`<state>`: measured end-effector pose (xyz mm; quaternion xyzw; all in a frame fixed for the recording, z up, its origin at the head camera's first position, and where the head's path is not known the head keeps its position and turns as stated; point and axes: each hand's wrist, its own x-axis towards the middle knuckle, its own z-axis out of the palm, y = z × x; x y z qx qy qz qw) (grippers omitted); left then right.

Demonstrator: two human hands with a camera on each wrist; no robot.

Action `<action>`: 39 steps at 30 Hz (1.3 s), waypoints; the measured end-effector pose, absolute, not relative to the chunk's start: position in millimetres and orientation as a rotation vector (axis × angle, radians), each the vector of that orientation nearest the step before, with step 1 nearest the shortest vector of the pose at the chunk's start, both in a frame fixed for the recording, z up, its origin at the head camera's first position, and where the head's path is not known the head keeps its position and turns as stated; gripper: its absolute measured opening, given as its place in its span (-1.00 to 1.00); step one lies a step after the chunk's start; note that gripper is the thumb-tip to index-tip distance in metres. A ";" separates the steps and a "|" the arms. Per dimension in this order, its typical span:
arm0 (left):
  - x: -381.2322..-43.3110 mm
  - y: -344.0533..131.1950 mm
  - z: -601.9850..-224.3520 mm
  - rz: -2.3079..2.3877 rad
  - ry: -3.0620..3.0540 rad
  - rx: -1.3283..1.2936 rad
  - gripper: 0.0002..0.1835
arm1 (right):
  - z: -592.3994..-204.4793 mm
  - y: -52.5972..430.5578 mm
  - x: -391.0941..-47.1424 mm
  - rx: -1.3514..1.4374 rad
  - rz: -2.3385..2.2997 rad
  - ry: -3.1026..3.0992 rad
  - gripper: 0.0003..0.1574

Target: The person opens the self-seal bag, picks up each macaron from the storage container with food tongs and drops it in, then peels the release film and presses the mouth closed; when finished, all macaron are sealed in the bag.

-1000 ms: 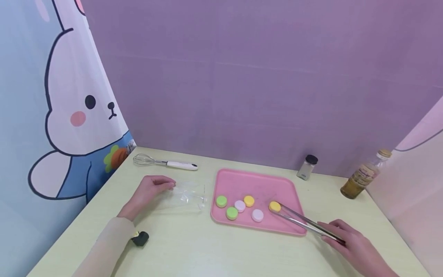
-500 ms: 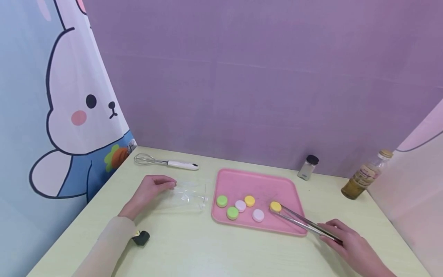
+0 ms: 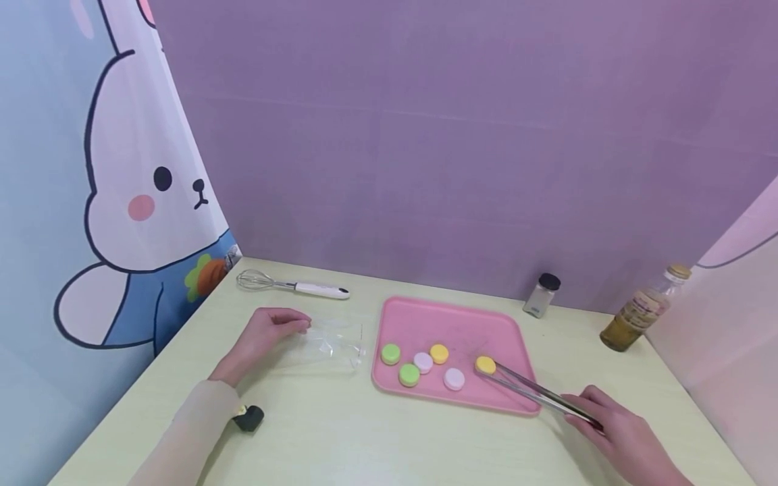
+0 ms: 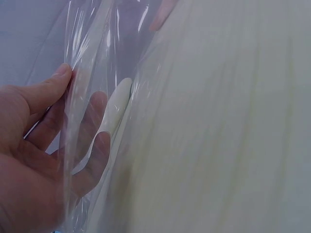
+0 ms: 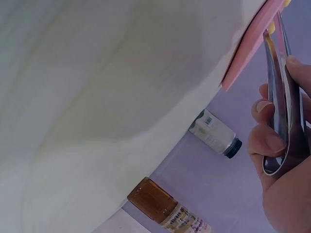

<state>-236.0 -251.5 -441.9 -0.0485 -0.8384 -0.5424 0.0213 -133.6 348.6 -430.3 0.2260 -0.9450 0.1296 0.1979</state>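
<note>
Your left hand [image 3: 267, 332] pinches a clear bag [image 3: 329, 347]; your right hand [image 3: 616, 428] grips tongs [image 3: 550, 399] around a yellow macaron [image 3: 485, 365]: likely the pick-up, next calling for a steady lift.

A lane at the table's [image 3: 377, 442] front, obstacles behind
From the front edge's middle, a wide lane runs to the pink tray's [image 3: 440, 317] near rim. A clear plastic bag [image 3: 328, 347] obstructs the tray's left side; metal tongs [image 3: 550, 397] cross its near right corner. Macarons [image 3: 423, 362] crowd its middle and front; its back strip is passable. Whisk [image 3: 319, 290], black-capped jar [image 3: 539, 300] and corked bottle [image 3: 638, 312] hem the table's back edge.
</note>
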 end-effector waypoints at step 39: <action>-236.7 -251.5 -442.0 -1.681 -2.633 -0.165 -0.70 | -406.5 225.2 -156.5 1.092 0.459 -2.357 -0.64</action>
